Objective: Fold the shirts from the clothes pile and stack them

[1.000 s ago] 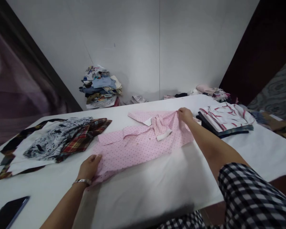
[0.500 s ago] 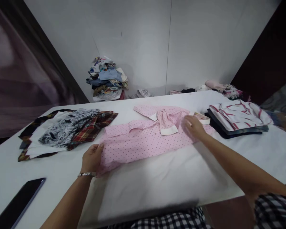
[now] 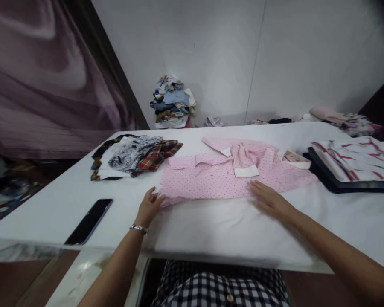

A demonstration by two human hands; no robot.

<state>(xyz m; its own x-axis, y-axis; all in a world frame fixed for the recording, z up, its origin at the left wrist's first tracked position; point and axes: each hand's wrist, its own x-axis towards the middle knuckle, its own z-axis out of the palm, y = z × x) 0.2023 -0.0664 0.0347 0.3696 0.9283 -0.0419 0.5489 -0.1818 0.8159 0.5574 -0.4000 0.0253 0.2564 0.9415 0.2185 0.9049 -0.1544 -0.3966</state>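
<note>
A pink dotted shirt (image 3: 208,181) with white cuffs lies spread sideways on the white-covered table. One sleeve is folded across its body, and its cuff (image 3: 246,171) rests on top. My left hand (image 3: 150,208), wearing a metal bracelet at the wrist, is at the shirt's near left corner, thumb and bent fingers closed on the edge. Along the near edge, right of the middle, my right hand (image 3: 272,202) lies flat with fingers stretched out, fingertips touching the fabric below the folded cuff. A patterned inner collar piece (image 3: 296,160) shows at the shirt's right end.
Folded clothes (image 3: 132,157) are piled at the left, with a dark phone (image 3: 89,221) nearer me. White-and-red folded clothing (image 3: 361,157) tops a stack at the right. Against the wall stands a tall clothes pile (image 3: 174,102). The table's near edge (image 3: 230,258) runs before my lap.
My view has swung left, bringing more of the table's left side in. My right hand has come down from the shirt's upper part to its near edge. My left hand stays at the corner.
</note>
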